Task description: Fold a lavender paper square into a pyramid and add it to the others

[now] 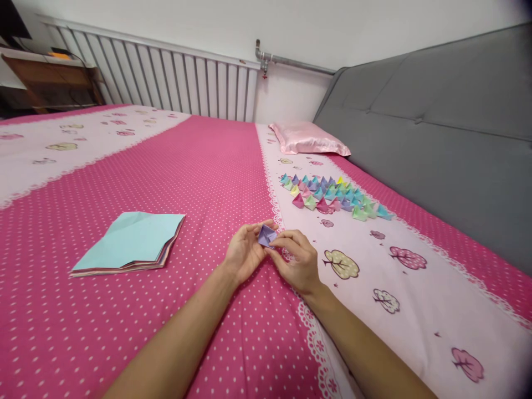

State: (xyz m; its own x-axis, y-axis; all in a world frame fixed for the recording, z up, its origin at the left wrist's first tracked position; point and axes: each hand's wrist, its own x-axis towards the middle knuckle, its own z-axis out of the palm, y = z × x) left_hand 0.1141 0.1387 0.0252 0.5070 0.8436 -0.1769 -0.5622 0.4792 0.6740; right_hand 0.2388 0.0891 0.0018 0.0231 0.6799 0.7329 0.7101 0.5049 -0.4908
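Observation:
A small purple origami boat (266, 236) is held between my two hands over the bed. My left hand (245, 250) is turned palm up, its fingers curled behind and under the folded paper. From the other side, my right hand (298, 260) pinches the boat's right edge between thumb and fingertips. Part of the paper is covered by the fingers. To the left on the dotted pink bedspread (216, 166) lies a stack of paper sheets (128, 241), light blue on top with other colours showing at the edge.
Rows of small folded paper boats (328, 191) in several colours stand on the pale strip to the right. Beyond them lies a pink satin pillow (310, 138). A grey padded headboard (440, 116) runs along the right, and a white radiator (166, 75) lines the wall.

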